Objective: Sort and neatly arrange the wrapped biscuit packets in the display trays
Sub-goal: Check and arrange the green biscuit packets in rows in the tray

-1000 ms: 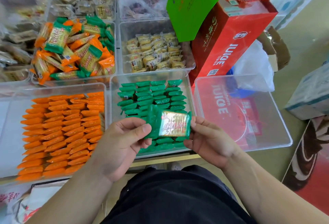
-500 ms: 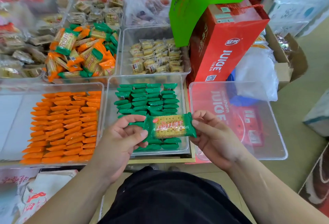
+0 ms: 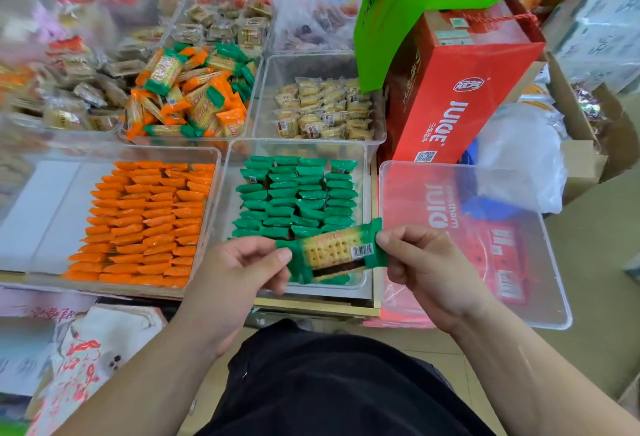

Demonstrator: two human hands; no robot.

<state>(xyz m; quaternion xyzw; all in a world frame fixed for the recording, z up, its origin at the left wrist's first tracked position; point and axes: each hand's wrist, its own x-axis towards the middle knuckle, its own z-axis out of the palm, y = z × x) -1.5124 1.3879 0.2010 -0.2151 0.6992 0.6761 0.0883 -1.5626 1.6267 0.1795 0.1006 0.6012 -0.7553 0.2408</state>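
Left hand [image 3: 242,273] and right hand [image 3: 422,269] pinch the green packet [image 3: 332,252] by its crimped ends; I judge it light, slippery, contents brittle.

We cannot read the print on the green biscuit packet [image 3: 332,252]; it is too small. It hides the nearest rows of the green-packet tray [image 3: 298,148]. The snack packets at far left [image 3: 86,93] are smeared by blur, and the orange-packet tray [image 3: 52,210] runs off the left edge.
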